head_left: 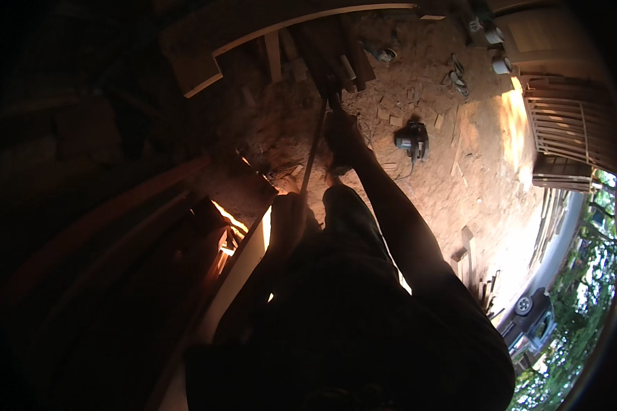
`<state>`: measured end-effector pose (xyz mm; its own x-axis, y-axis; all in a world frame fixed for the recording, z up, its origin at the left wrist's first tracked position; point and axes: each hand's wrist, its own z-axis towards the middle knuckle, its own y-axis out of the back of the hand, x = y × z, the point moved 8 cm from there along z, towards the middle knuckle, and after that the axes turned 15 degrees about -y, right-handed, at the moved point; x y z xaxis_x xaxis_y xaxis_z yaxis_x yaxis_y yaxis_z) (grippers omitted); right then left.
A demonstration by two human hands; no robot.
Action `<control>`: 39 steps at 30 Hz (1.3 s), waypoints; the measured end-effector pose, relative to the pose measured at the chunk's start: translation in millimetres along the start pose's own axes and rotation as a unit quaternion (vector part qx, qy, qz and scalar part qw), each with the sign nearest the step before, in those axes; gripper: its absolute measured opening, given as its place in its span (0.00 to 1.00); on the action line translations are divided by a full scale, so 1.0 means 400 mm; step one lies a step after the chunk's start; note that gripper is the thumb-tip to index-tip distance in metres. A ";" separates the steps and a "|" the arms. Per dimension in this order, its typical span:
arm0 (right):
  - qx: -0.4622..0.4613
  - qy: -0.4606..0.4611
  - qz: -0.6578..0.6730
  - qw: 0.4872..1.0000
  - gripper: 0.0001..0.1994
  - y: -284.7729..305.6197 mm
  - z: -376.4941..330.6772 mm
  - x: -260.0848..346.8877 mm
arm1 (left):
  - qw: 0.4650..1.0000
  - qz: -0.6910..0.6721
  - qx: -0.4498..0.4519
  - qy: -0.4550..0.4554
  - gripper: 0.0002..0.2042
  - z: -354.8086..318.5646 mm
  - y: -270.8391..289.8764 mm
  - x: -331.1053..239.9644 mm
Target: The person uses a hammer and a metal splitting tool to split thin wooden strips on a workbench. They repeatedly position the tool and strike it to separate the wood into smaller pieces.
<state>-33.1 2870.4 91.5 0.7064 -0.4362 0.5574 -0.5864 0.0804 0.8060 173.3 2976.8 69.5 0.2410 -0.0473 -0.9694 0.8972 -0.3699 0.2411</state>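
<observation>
My right arm reaches forward, and my right hand (346, 140) is closed around a dark tool (332, 89) whose kind is lost in shadow. Just left of it, a long thin wooden strip (313, 149) slants from beside the tool down toward my knees. My left hand (291, 212) is at the strip's lower end, by my left knee; its fingers are too dark to make out. Beyond the tool, boards and a wooden frame (273, 56) lie in dim light.
A teal corded power tool (413, 142) lies on the dirt floor (432, 185), among wood scraps. Sandals (458, 75) are farther off. A pale board (243, 277) stands by my left side. Slatted wooden panels (562, 116) lean at right; a car (531, 322) is outside.
</observation>
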 end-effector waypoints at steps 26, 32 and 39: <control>0.074 -0.123 -0.094 0.985 0.36 -0.007 -0.040 -0.013 | 0.881 -0.283 -0.047 0.375 0.18 -0.029 -0.015 0.004; 0.018 0.028 -0.150 0.988 0.27 0.007 -0.030 0.039 | 0.996 -0.032 0.021 0.077 0.14 0.021 0.004 0.014; 0.055 -0.053 -0.054 0.996 0.34 -0.011 0.027 -0.013 | 0.995 -0.014 0.047 0.088 0.15 0.019 -0.002 0.018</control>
<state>-38.3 2862.7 83.1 0.7251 -0.5293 0.4406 -0.5539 -0.0681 0.8298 171.3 2969.7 62.1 0.2846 0.1248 -0.9505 0.8680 -0.4544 0.2002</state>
